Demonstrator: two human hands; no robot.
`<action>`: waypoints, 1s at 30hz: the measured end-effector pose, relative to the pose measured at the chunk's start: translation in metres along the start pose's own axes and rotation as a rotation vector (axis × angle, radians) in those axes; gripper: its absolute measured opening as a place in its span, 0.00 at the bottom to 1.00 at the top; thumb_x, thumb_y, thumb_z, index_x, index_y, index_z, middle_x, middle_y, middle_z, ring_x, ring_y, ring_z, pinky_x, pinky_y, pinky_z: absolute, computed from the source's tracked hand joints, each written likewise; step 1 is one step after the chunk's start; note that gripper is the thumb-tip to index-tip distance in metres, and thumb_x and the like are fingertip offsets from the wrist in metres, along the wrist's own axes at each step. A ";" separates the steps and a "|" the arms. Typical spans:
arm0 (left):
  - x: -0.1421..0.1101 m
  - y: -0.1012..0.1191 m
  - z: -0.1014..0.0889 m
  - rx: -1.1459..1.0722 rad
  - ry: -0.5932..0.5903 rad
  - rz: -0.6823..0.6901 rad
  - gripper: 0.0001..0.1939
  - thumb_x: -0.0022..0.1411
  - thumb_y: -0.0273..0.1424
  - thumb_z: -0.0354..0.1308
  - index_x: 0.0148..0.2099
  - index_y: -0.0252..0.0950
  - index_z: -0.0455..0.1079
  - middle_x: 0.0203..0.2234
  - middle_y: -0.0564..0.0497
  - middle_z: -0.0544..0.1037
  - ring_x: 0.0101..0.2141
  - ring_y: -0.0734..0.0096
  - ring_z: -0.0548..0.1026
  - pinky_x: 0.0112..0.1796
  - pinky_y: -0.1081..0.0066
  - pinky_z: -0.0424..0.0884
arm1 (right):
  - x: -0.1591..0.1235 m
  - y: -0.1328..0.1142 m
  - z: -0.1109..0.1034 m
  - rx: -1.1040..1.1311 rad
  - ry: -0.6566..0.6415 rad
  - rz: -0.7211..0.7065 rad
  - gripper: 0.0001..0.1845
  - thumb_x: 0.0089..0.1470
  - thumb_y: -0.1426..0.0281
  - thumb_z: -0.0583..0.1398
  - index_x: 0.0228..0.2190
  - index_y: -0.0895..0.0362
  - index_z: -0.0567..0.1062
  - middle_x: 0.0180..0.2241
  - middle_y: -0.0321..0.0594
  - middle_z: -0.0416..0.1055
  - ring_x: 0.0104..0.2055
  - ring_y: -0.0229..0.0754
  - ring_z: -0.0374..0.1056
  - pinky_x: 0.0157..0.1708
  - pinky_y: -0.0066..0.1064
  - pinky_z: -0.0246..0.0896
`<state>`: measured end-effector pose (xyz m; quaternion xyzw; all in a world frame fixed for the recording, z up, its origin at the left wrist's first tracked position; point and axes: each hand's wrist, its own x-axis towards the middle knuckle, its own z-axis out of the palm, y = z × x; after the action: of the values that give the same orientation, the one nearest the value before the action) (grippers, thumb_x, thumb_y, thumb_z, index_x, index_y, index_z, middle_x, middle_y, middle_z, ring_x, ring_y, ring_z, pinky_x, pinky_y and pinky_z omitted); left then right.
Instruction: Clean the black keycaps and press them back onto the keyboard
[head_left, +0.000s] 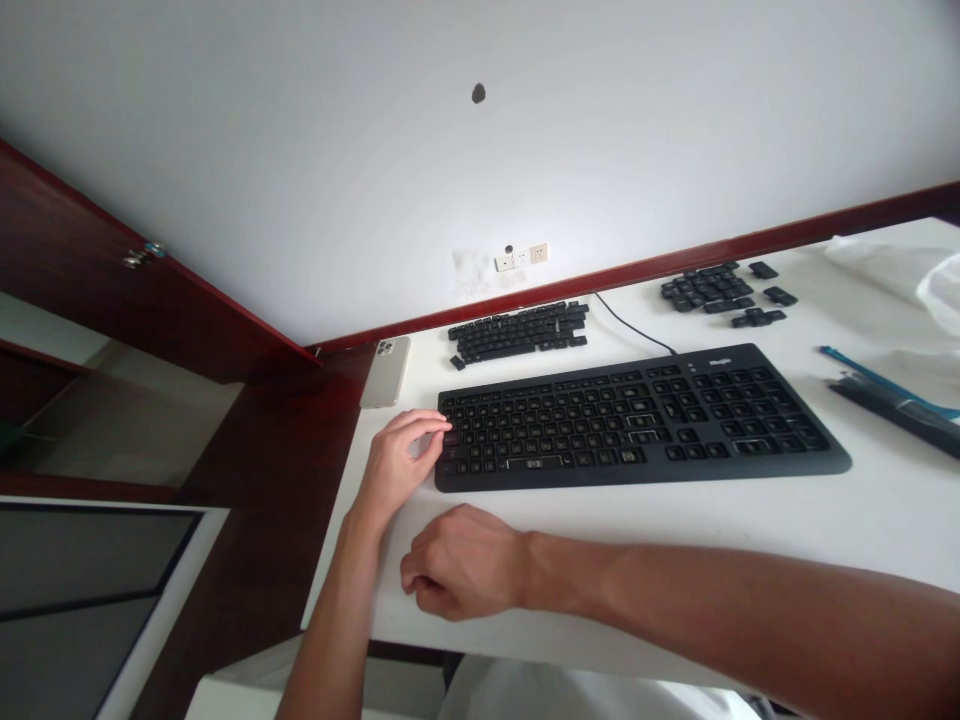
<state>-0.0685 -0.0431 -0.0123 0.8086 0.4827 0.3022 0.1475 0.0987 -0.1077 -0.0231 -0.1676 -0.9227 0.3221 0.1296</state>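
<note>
A black computer keyboard (630,420) is laid on the white desk (750,520), and its left end is reached by the left grip (409,455). The fingertips (442,425) of that grip are rested on or just over the leftmost keys; the fingers are curled and held close together, and nothing is clamped. The right grip (461,562) is brought across from the right and is rested on the desk, just below the keyboard's front edge and apart from it; its fingers are loosely curled, and nothing is held. Two groups of loose black keycaps, (517,332) and (712,290), are lying beyond the keyboard, near its far edge. A black cable (628,324) is run from the keyboard's far edge toward the back of the desk. A smartphone (386,372) is placed at the desk's left edge, just beyond the left grip. A blue-edged strip (885,385) is laid on a dark flat object (892,415) at the right, and white plastic sheeting (922,285) is spread in the far right corner.
</note>
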 end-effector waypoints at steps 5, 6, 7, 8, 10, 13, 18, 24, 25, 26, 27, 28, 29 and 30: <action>0.003 0.005 0.005 -0.022 0.051 -0.126 0.08 0.69 0.33 0.61 0.41 0.40 0.81 0.39 0.47 0.80 0.39 0.65 0.77 0.40 0.67 0.73 | 0.000 0.001 0.001 0.029 0.013 0.008 0.11 0.64 0.67 0.58 0.38 0.52 0.81 0.36 0.36 0.82 0.35 0.41 0.74 0.32 0.32 0.57; 0.004 0.004 0.007 -0.039 0.068 -0.158 0.08 0.69 0.35 0.62 0.39 0.39 0.81 0.37 0.48 0.79 0.36 0.66 0.76 0.37 0.68 0.71 | 0.000 0.001 0.002 0.032 0.014 0.008 0.11 0.64 0.67 0.58 0.38 0.52 0.81 0.36 0.36 0.82 0.35 0.41 0.74 0.32 0.32 0.57; 0.005 0.004 0.009 -0.058 0.081 -0.188 0.08 0.68 0.35 0.63 0.38 0.39 0.80 0.36 0.49 0.78 0.34 0.68 0.75 0.37 0.68 0.71 | 0.000 0.002 0.002 0.035 0.015 0.007 0.10 0.64 0.67 0.58 0.38 0.52 0.81 0.35 0.36 0.82 0.35 0.41 0.74 0.32 0.33 0.57; 0.006 0.002 0.012 -0.080 0.089 -0.212 0.08 0.67 0.36 0.63 0.37 0.38 0.80 0.34 0.49 0.77 0.33 0.68 0.74 0.37 0.69 0.70 | 0.000 0.002 0.003 0.039 0.019 0.004 0.10 0.63 0.67 0.58 0.38 0.52 0.81 0.35 0.36 0.82 0.35 0.42 0.74 0.32 0.33 0.57; 0.008 -0.002 0.016 -0.118 0.087 -0.255 0.08 0.66 0.36 0.65 0.35 0.38 0.78 0.32 0.50 0.77 0.33 0.69 0.73 0.38 0.69 0.70 | 0.000 0.003 0.004 0.043 0.027 0.002 0.10 0.63 0.67 0.58 0.38 0.52 0.81 0.36 0.36 0.82 0.35 0.42 0.75 0.32 0.33 0.57; 0.009 -0.009 0.020 -0.176 0.087 -0.327 0.09 0.62 0.36 0.67 0.34 0.37 0.74 0.28 0.53 0.74 0.32 0.70 0.72 0.37 0.70 0.69 | 0.000 0.003 0.005 0.044 0.025 0.009 0.10 0.63 0.67 0.58 0.38 0.52 0.81 0.36 0.36 0.83 0.36 0.42 0.75 0.33 0.33 0.57; 0.012 -0.015 0.016 -0.294 0.049 -0.414 0.23 0.59 0.38 0.71 0.55 0.39 0.74 0.46 0.46 0.79 0.27 0.77 0.73 0.31 0.73 0.72 | -0.001 0.002 0.003 0.044 0.010 0.024 0.10 0.62 0.67 0.59 0.39 0.52 0.82 0.37 0.36 0.83 0.37 0.42 0.76 0.33 0.32 0.58; 0.028 -0.009 0.003 -0.467 -0.175 -0.560 0.31 0.60 0.37 0.70 0.64 0.40 0.71 0.51 0.42 0.76 0.20 0.83 0.69 0.18 0.77 0.65 | 0.000 0.003 0.006 0.054 0.023 0.011 0.11 0.62 0.68 0.59 0.40 0.52 0.82 0.38 0.36 0.83 0.37 0.41 0.76 0.33 0.31 0.58; 0.030 -0.008 0.002 -0.477 -0.196 -0.589 0.31 0.59 0.36 0.70 0.63 0.40 0.71 0.48 0.44 0.75 0.19 0.84 0.69 0.18 0.77 0.65 | 0.000 0.004 0.008 0.056 0.026 0.006 0.11 0.62 0.68 0.58 0.40 0.52 0.82 0.38 0.36 0.83 0.37 0.41 0.76 0.32 0.31 0.58; 0.032 -0.008 0.001 -0.482 -0.214 -0.609 0.30 0.59 0.35 0.70 0.62 0.40 0.71 0.45 0.47 0.75 0.19 0.85 0.68 0.18 0.77 0.65 | 0.001 0.004 0.009 0.056 0.029 0.004 0.11 0.62 0.68 0.58 0.40 0.52 0.82 0.37 0.35 0.83 0.37 0.41 0.76 0.32 0.32 0.57; 0.034 -0.008 0.000 -0.486 -0.232 -0.620 0.29 0.59 0.35 0.69 0.62 0.40 0.70 0.42 0.50 0.74 0.19 0.85 0.68 0.19 0.78 0.65 | 0.001 0.004 0.010 0.057 0.032 0.004 0.11 0.62 0.68 0.58 0.40 0.52 0.82 0.37 0.35 0.83 0.37 0.41 0.76 0.32 0.32 0.57; 0.035 -0.008 0.000 -0.488 -0.249 -0.623 0.28 0.59 0.35 0.69 0.61 0.41 0.70 0.39 0.52 0.72 0.18 0.85 0.67 0.19 0.78 0.65 | 0.001 0.005 0.010 0.060 0.032 0.006 0.11 0.62 0.68 0.58 0.40 0.52 0.82 0.37 0.35 0.83 0.37 0.41 0.76 0.32 0.32 0.57; 0.036 -0.008 -0.001 -0.490 -0.265 -0.623 0.28 0.60 0.35 0.69 0.61 0.41 0.69 0.36 0.55 0.70 0.18 0.85 0.67 0.20 0.78 0.64 | 0.001 0.005 0.011 0.062 0.031 0.008 0.11 0.62 0.68 0.58 0.40 0.52 0.82 0.38 0.35 0.83 0.37 0.41 0.76 0.32 0.32 0.57; 0.037 -0.008 -0.001 -0.488 -0.283 -0.620 0.27 0.60 0.35 0.68 0.61 0.41 0.68 0.34 0.57 0.69 0.18 0.85 0.67 0.20 0.78 0.64 | 0.000 0.005 0.011 0.062 0.033 0.008 0.11 0.62 0.68 0.58 0.40 0.52 0.82 0.38 0.35 0.83 0.38 0.41 0.76 0.32 0.32 0.56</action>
<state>-0.0617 -0.0072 -0.0026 0.6000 0.5926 0.2348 0.4834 0.0956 -0.1098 -0.0348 -0.1724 -0.9093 0.3484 0.1485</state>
